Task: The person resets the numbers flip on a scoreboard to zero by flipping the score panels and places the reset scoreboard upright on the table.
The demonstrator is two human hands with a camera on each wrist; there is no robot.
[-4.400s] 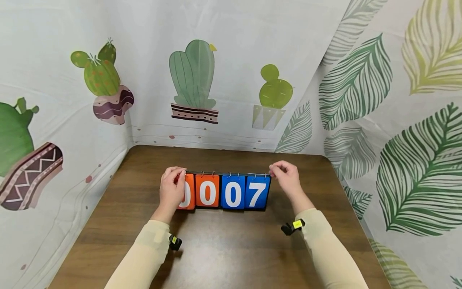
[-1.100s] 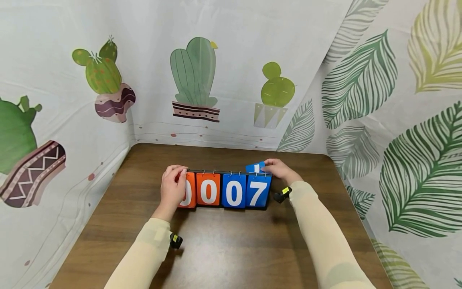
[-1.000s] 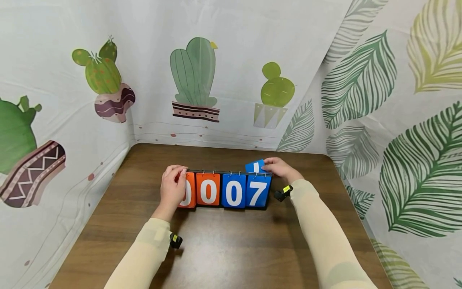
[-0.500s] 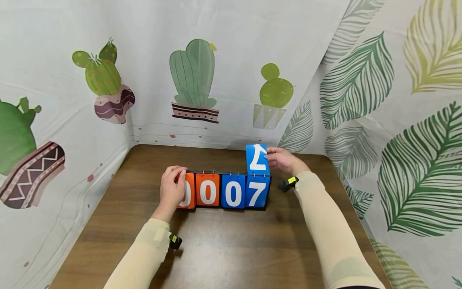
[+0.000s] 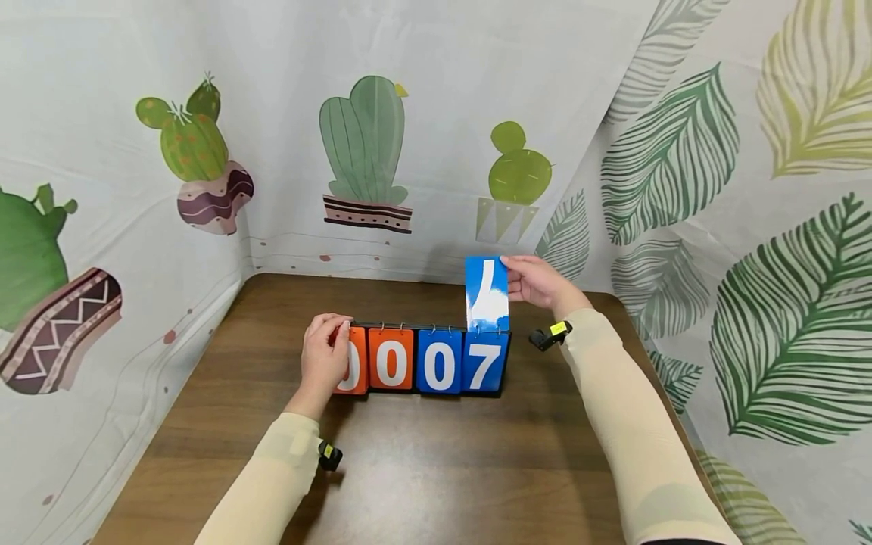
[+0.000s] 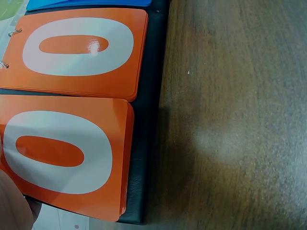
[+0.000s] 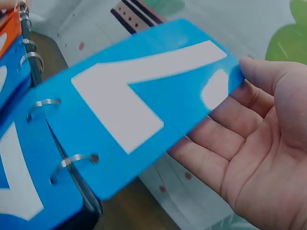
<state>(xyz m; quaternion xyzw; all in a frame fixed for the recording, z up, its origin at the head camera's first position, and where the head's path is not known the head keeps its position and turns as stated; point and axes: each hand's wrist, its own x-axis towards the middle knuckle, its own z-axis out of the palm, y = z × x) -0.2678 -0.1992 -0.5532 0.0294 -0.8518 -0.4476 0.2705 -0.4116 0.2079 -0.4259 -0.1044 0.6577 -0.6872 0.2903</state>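
A tabletop flip scoreboard [image 5: 439,364] stands on the table showing 0 0 on orange cards and 0 7 on blue ones. My left hand [image 5: 325,356] grips its upper left corner, partly covering the first orange card [image 6: 57,153]. At the other end, my right hand [image 5: 540,284] pinches the outer edge of a blue card [image 7: 110,163] between thumb and fingers. That card is raised above the frame, still on its metal rings [image 7: 72,163], with a white 7 upside down in the head view. Below it hangs a blue 7 card [image 5: 485,367].
The brown wooden table [image 5: 422,469] extends in front of the scoreboard and to both sides. Behind it hangs a white cloth [image 5: 436,151] printed with cacti, with a leaf-patterned cloth [image 5: 790,318] on the right. Each sleeve carries a small black wrist camera [image 5: 550,334].
My right hand left the scoreboard's upper right corner, took hold of a blue card behind the frame, and has lifted it nearly upright. My left hand has stayed in place.
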